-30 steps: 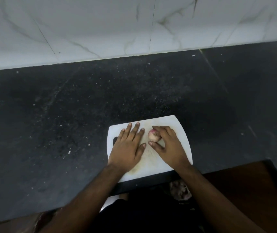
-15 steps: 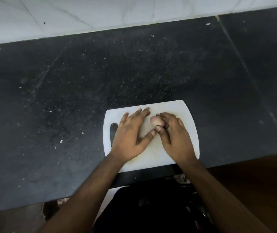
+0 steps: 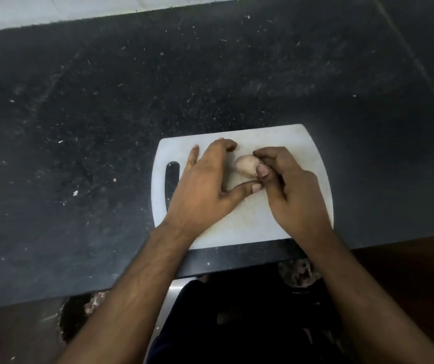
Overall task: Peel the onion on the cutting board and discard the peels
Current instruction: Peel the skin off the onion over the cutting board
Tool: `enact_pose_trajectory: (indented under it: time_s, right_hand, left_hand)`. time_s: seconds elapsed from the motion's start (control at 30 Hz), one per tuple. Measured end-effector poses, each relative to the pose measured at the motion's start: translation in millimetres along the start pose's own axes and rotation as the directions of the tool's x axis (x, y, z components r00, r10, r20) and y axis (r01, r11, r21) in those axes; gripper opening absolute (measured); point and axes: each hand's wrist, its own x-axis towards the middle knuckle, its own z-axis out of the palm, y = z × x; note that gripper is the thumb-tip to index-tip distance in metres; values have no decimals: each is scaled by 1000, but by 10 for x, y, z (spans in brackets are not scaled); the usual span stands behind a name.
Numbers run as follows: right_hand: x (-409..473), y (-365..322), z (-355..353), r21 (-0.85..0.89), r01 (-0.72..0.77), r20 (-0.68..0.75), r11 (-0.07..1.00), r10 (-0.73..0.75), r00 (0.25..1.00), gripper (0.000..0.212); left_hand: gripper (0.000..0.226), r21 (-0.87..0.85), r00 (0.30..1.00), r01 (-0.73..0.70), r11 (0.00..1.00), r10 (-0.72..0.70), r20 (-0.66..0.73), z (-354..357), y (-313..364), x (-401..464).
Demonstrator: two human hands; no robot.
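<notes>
A small pale onion (image 3: pixel 246 166) sits on the white cutting board (image 3: pixel 276 222), toward its far middle. The right hand (image 3: pixel 293 193) grips the onion, its fingers (image 3: pixel 265 153) curled over the top and the thumb pressed against the near side. The left hand (image 3: pixel 205 185) rests just beside it, fingers spread and relaxed, holding nothing. The board lies near the front edge of the dark speckled tabletop (image 3: pixel 92 127)
</notes>
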Motion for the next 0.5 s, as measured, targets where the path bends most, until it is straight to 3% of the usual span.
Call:
enact_pose_trajectory:
  time_s: [0.2, 0.37, 0.5]
  right_hand:
    - [-30, -12, -43, 37, 50, 84, 998, -53, 995, 25]
    - [-57, 3, -19, 61, 53, 77, 997, -58, 995, 24]
    - [-36, -9, -30, 104, 7, 99, 995, -17, 995, 25]
  left_hand:
    - [28, -3, 998, -63, 998, 63, -4, 41, -65, -70]
    - [27, -121, 997, -73, 990, 69, -34, 14, -77, -147]
    - [40, -167, 997, -63, 984, 56, -47, 25, -88, -159]
